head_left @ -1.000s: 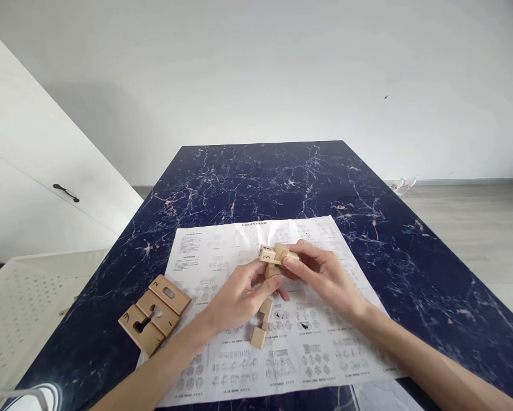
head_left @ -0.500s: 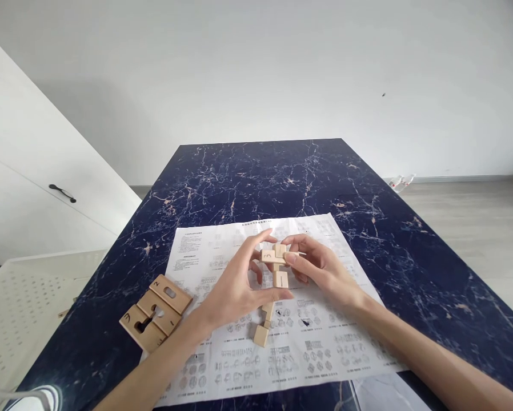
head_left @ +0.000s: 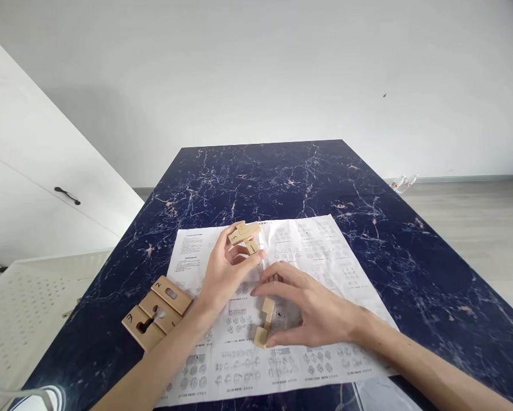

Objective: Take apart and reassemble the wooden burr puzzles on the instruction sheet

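My left hand (head_left: 224, 274) is closed on a small cross of joined wooden puzzle blocks (head_left: 244, 235), held up above the printed instruction sheet (head_left: 325, 268). My right hand (head_left: 312, 311) hovers low over the sheet, its fingers spread on both sides of a loose notched wooden piece (head_left: 264, 325) that lies on the paper. The thumb touches the piece's near end. Three flat numbered wooden plates (head_left: 156, 311) lie side by side to the left of my left forearm.
The sheet lies on a dark blue marble-patterned table (head_left: 282, 177). A white perforated tray or bin (head_left: 29, 302) stands at the table's left edge, next to a white cabinet (head_left: 37, 165) with a black handle. Grey floor shows at right.
My right hand let go of the joined blocks and dropped down to the loose piece on the sheet. My left hand carried the joined blocks up and to the left.
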`<act>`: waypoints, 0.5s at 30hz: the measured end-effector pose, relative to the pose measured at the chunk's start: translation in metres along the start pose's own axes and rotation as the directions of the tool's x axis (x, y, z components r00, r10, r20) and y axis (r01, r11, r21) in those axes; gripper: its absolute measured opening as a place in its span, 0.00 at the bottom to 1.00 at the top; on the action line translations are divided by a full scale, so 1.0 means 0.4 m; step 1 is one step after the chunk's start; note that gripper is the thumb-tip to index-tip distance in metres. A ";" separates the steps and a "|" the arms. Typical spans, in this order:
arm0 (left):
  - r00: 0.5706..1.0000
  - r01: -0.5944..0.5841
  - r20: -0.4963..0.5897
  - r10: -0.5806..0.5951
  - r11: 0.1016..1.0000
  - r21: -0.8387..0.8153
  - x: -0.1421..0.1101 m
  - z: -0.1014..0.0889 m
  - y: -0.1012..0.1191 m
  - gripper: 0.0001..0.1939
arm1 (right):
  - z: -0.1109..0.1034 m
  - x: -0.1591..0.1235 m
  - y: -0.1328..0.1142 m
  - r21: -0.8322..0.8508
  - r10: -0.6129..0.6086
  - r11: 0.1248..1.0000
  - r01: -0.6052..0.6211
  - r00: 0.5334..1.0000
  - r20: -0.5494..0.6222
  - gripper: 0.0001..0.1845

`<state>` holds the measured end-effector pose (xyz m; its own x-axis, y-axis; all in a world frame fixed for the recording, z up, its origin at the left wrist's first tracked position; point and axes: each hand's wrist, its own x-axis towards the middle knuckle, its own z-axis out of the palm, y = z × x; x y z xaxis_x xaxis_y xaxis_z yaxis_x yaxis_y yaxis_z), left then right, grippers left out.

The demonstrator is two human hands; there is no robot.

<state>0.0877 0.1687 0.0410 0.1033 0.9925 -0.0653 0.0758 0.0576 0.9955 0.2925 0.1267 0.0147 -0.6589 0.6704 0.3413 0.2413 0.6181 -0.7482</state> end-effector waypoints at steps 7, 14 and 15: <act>0.999 -0.034 0.028 0.033 0.999 0.029 -0.004 0.000 -0.004 0.35 | -0.007 0.000 0.015 -0.106 -0.013 0.994 0.010 0.999 -0.031 0.08; 0.993 -0.116 -0.019 0.117 0.992 0.043 0.000 -0.010 -0.001 0.38 | -0.037 -0.001 0.036 -0.087 0.248 0.946 -0.312 0.871 -0.424 0.12; 0.990 -0.136 -0.019 0.137 0.988 0.068 -0.002 -0.010 -0.004 0.37 | -0.040 0.000 0.039 -0.096 0.255 0.938 -0.333 0.851 -0.460 0.13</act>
<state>0.0837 0.1684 0.0396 0.0938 0.9929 0.0732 0.1288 -0.0850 0.9880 0.3076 0.1428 0.0119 -0.1714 0.9166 0.3613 0.5146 0.3960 -0.7605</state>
